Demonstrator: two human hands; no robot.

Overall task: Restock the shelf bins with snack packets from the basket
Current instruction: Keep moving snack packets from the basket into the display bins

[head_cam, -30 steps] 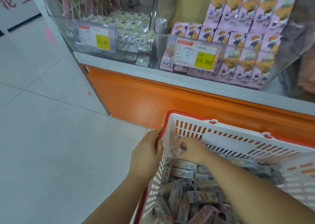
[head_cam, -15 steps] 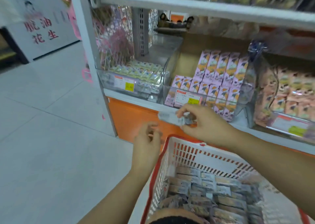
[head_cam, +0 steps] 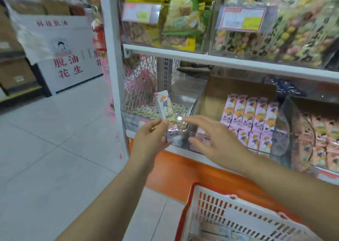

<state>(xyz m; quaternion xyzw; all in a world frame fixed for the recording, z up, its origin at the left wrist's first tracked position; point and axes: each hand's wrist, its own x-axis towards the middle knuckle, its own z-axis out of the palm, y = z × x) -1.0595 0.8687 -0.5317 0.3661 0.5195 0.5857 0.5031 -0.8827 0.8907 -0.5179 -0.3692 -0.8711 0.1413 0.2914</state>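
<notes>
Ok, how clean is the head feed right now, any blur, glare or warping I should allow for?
Head view: upper-shelf bags and price tags are motion-smeared; the packet in the left hand reads fairly sharp; the open right hand is soft; glare on the clear bin; wide-angle bends the shelf post.

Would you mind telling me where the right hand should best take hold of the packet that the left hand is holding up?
Probably the upper half of the packet, from its right side. It stands nearly upright; the left hand pinches its lower end, and the open right hand is already on that side.
</notes>
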